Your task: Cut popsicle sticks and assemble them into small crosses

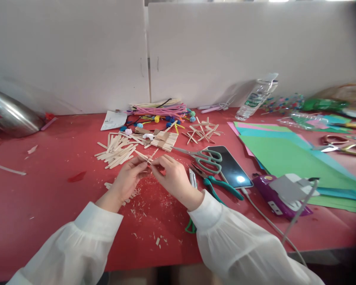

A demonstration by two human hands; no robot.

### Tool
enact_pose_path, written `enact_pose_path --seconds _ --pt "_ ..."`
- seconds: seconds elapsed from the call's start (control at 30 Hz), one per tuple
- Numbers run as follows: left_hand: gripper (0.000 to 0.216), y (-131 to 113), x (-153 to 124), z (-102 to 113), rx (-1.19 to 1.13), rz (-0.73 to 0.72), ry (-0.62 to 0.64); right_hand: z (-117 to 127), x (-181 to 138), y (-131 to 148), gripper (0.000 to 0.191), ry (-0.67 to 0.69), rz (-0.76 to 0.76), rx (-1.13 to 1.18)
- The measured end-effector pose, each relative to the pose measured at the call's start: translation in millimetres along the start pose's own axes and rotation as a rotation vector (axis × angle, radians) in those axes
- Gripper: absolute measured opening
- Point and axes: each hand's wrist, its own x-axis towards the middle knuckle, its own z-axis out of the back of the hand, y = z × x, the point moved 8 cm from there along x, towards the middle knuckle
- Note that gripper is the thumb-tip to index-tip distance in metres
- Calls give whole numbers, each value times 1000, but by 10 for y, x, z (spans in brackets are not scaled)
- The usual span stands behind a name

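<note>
My left hand (127, 178) and my right hand (173, 178) come together over the red table, their fingers pinched on small crossed wooden craft sticks (148, 160). How the sticks join is partly hidden by my fingertips. Beyond my left hand lies a loose pile of craft sticks (117, 152), and a stacked bundle of sticks (165, 140) sits just beyond the held ones. Several crossed stick pieces (204, 131) rest farther back on the right. Wood shavings (145, 206) are scattered below my hands. Grey-green scissors (207, 158) lie close by my right hand.
Right of my right hand are teal-handled pliers (222, 186), a utility knife (192, 178), a phone (230, 166) on a cable and a purple power strip (277, 198). Coloured paper (284, 154), a tilted bottle (256, 99), pipe cleaners (157, 110) and a metal flask (13, 114) stand around.
</note>
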Motion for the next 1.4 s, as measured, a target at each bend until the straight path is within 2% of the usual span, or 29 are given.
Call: enact_pose_path --seconds 0.27,0.53,0.67,0.83,1.07,1.23,1.4 --pt "15 -16 36 48 -45 -33 -32 -18 -3 -8 5 7 -14 57" --pt "15 -20 34 63 9 -48 -48 4 2 -4 2 -11 -1 -8" --pt "16 -36 28 81 -27 -37 -80 50 1 30 10 -14 14 64" --pt "14 -70 23 70 -48 -31 -69 122 18 -79 13 -70 -35 154" --pt "7 -49 14 53 -74 24 -42 17 43 -169 16 8 -24 191" --pt "8 -26 6 37 -112 63 -56 4 39 -170 18 15 -56 188" --pt "17 -41 -3 16 -36 26 -30 -9 42 -194 17 21 -107 210"
